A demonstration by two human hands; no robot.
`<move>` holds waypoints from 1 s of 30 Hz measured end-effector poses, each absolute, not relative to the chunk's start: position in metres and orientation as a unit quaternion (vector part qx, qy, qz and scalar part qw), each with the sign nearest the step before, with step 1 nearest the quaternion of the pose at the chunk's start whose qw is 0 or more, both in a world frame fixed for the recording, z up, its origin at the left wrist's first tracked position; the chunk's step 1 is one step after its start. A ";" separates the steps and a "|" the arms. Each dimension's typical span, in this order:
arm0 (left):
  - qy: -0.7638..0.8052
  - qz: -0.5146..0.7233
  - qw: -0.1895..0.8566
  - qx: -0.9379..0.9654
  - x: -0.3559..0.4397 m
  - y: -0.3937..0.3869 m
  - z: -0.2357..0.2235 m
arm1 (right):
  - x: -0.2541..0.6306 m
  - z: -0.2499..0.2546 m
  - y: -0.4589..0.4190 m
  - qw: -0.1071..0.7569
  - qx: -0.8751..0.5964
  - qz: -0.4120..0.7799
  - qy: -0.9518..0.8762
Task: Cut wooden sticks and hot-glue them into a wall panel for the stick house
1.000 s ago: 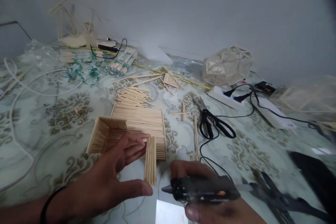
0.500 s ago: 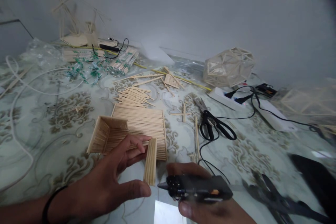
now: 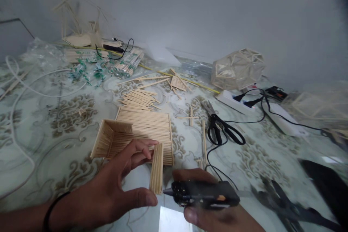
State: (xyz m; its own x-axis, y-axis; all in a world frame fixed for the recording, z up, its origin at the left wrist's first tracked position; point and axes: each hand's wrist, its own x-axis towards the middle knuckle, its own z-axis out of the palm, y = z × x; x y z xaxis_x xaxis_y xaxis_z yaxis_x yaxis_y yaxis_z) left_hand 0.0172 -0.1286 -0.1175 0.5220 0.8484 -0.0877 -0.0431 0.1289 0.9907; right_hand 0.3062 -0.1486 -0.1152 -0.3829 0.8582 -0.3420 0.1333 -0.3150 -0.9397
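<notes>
Your left hand [image 3: 116, 181] pinches ribbed wooden strip [image 3: 157, 170] | right hand [image 3: 217, 218] grips black glue gun [image 3: 205, 194] | tapered nozzle [image 3: 168, 191] tight by strip's 5-o'clock edge

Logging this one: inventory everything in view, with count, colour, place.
Stick panel: 1, tan, foreground
Walled stick structure: 1, tan, centre
Glue gun: 1, black, foreground right
Loose sticks: many, tan, beyond the structure
Wrapped sticks: several, tan, back left
Stick frames: at least 2, pale, back left and right
Scissors: 1, black handles, centre right
Power strip: 1, white, beyond scissors
Cable: 1, white, far left
Blurred tool: 1, dark, right foreground
Patterned surface: 1, pale, underneath
Left hand: 1, black wristband, holding panel
Right hand: 1, holding glue gun
</notes>
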 end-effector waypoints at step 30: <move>0.381 0.306 0.615 0.619 0.011 -0.129 -0.116 | 0.299 -0.110 -0.144 0.304 -0.509 0.610 -0.525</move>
State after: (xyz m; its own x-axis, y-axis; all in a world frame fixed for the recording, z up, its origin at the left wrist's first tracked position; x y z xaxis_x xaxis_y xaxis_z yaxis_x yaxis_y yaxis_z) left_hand 0.0106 -0.1295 -0.1155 0.5233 0.8473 -0.0903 0.0953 0.0471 0.9943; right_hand 0.2990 -0.1437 -0.1100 -0.2964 0.9064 -0.3011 0.1634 -0.2625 -0.9510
